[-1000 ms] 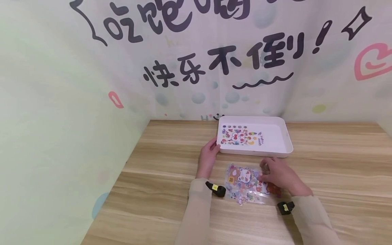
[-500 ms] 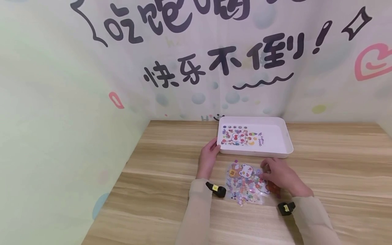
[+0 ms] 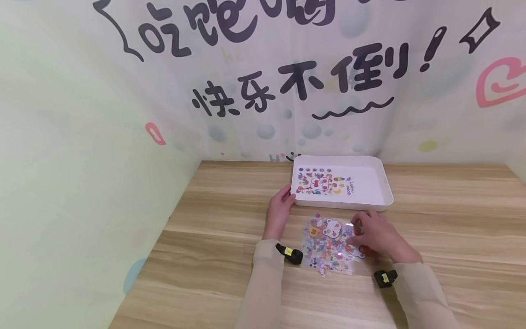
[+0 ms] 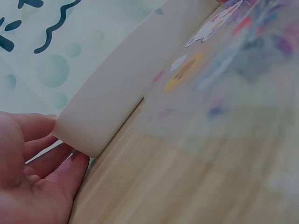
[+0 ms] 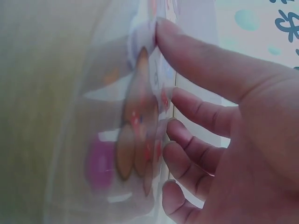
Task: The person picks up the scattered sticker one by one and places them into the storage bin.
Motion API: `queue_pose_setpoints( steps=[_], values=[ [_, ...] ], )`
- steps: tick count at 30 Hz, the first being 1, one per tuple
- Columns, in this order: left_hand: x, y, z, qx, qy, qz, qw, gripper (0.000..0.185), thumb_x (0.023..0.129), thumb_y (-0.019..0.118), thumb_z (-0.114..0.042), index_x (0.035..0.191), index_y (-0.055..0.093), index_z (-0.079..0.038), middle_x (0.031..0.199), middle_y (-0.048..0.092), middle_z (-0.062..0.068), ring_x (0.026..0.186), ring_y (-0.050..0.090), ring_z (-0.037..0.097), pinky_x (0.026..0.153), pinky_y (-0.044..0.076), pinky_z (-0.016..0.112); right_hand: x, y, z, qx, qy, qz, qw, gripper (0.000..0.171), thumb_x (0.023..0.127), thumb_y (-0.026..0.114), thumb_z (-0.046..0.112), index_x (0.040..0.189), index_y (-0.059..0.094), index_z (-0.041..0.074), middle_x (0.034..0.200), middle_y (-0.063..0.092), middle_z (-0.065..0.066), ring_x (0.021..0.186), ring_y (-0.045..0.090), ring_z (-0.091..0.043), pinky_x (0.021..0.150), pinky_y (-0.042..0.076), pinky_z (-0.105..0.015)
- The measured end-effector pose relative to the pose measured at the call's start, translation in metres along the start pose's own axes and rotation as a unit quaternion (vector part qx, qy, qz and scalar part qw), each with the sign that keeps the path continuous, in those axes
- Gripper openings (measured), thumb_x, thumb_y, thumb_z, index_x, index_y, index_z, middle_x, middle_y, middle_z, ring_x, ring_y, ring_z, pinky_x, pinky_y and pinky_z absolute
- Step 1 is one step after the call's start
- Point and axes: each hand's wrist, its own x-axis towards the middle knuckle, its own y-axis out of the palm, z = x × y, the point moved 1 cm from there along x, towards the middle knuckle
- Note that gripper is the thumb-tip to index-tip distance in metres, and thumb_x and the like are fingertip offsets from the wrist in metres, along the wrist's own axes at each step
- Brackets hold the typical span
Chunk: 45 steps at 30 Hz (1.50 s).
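At the left corner of the white tray point(image 3: 382, 185), the left hand point(image 3: 280, 211) rests with relaxed fingers cupping the rim, steadying it without pinching. One sticker sheet point(image 3: 319, 183) already lies flat inside the tray, long axis running left to right. Just in front, on the wooden table point(image 3: 205, 256), a second, transparent sticker sheet point(image 3: 330, 246) lies nearly flat, long axis running from the person toward the tray, bear end facing the tray. The right hand point(image 3: 378, 235) grips its right edge, thumb above and fingers curled beneath; it looks not yet placed.
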Motion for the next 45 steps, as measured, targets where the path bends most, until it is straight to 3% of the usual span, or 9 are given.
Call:
queue_pose_setpoints(
  steps=[14,22,26,29,33,40,45],
  values=[
    [0.001,0.001,0.001,-0.006,-0.003,0.002,1.0,0.038,0.089,0.054,-0.023,0.127,0.049,-0.025,0.128,0.049,-0.004,0.113,0.048,0.008,0.09,0.043,0.021,0.004,0.0,-0.007,0.02,-0.019,0.001,1.0,0.049,0.067,0.076,0.031,0.102,0.054,0.004,0.088,0.053,-0.006,0.077,0.046,-0.021,0.063,0.041,-0.032],
    [0.003,-0.001,0.001,-0.002,0.0,0.005,1.0,0.041,0.09,0.053,-0.022,0.13,0.047,-0.021,0.128,0.049,-0.004,0.113,0.048,0.007,0.089,0.043,0.021,0.007,-0.001,-0.021,0.112,-0.033,0.032,0.993,0.027,0.084,0.061,0.014,0.108,0.055,0.004,0.09,0.055,-0.008,0.07,0.05,-0.018,0.058,0.045,-0.029],
    [0.004,-0.001,0.0,-0.005,-0.001,0.007,1.0,0.039,0.091,0.052,-0.023,0.129,0.047,-0.024,0.129,0.048,-0.004,0.113,0.047,0.008,0.09,0.043,0.023,0.006,-0.006,-0.026,0.143,-0.037,0.049,0.988,0.027,0.086,0.056,0.009,0.112,0.056,0.004,0.092,0.054,-0.009,0.073,0.05,-0.02,0.06,0.046,-0.029],
    [0.005,0.0,-0.001,0.0,-0.002,0.01,1.0,0.038,0.091,0.052,-0.024,0.128,0.048,-0.025,0.129,0.048,-0.005,0.113,0.047,0.007,0.09,0.043,0.023,0.005,-0.009,-0.031,0.191,-0.033,0.072,0.978,0.028,0.086,0.055,0.006,0.114,0.055,0.003,0.091,0.054,-0.011,0.07,0.052,-0.022,0.058,0.049,-0.031],
    [0.006,0.002,-0.004,0.001,0.002,0.008,1.0,0.038,0.09,0.054,-0.026,0.128,0.048,-0.025,0.128,0.049,-0.006,0.112,0.048,0.007,0.089,0.044,0.022,0.005,-0.012,-0.036,0.23,-0.027,0.086,0.969,0.027,0.086,0.058,0.012,0.113,0.057,0.006,0.088,0.055,-0.012,0.069,0.053,-0.024,0.057,0.05,-0.032],
    [0.005,0.002,-0.003,-0.015,-0.006,0.009,0.9998,0.037,0.09,0.054,-0.024,0.126,0.05,-0.024,0.127,0.05,-0.004,0.112,0.048,0.007,0.089,0.044,0.022,0.005,-0.012,-0.041,0.212,-0.009,0.088,0.973,0.027,0.081,0.064,0.034,0.094,0.062,0.011,0.084,0.059,-0.007,0.076,0.051,-0.022,0.063,0.046,-0.03],
    [0.005,0.0,-0.004,-0.006,-0.01,0.011,0.9999,0.038,0.09,0.053,-0.026,0.128,0.049,-0.023,0.127,0.05,-0.005,0.112,0.048,0.006,0.088,0.044,0.021,0.008,-0.01,-0.045,0.205,-0.024,0.088,0.975,0.028,0.083,0.061,0.035,0.1,0.061,0.013,0.081,0.06,-0.004,0.075,0.052,-0.021,0.064,0.045,-0.029]
  ],
)
